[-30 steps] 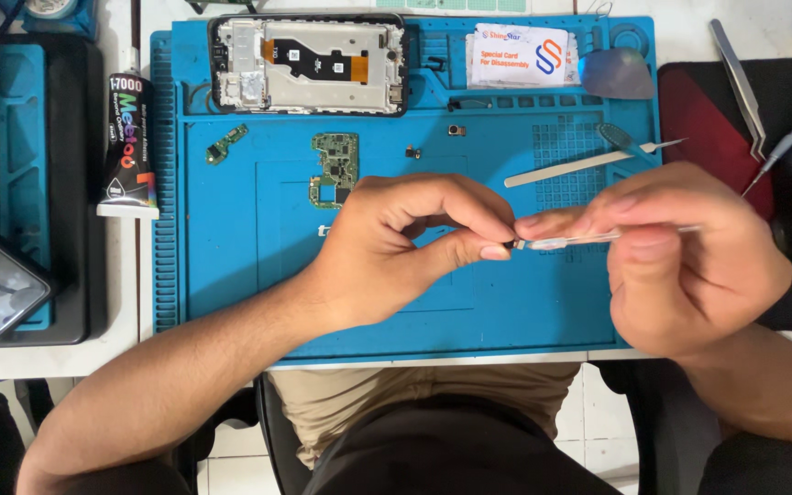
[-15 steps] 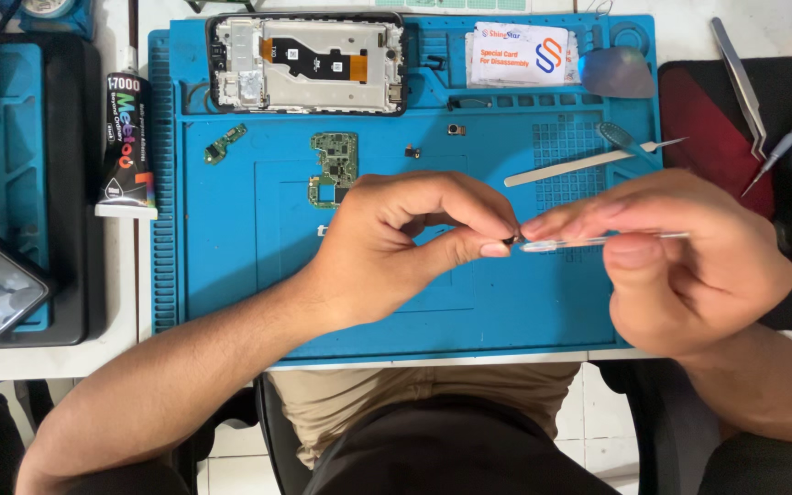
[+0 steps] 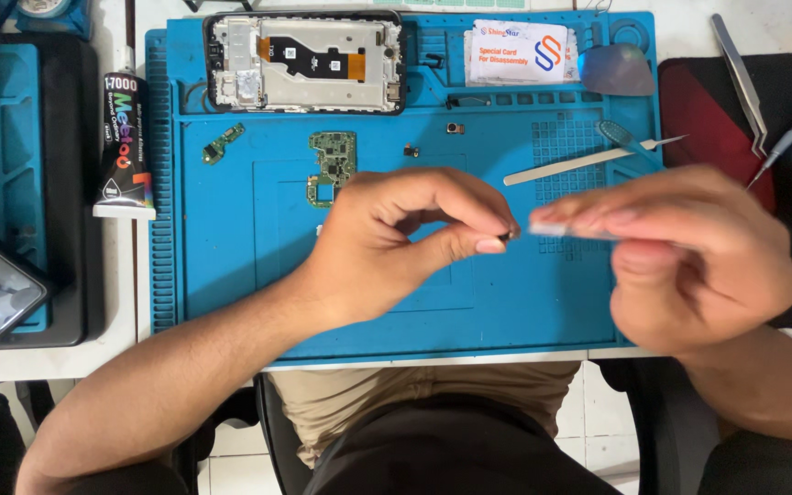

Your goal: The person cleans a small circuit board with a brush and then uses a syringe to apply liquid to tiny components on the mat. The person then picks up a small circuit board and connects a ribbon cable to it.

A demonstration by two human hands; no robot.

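Blue mat (image 3: pixel 231 275) underlies left hand (image 3: pixel 396 243) fingers (image 3: pixel 469 246) pinching a tiny part (image 3: pixel 511 235).

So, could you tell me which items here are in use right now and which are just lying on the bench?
In use:
left hand pinching a tiny dark part
right hand holding a thin metal tool, blurred

Lying about:
opened phone frame
green circuit board
glue tube
white card
flat metal spudger
tweezers
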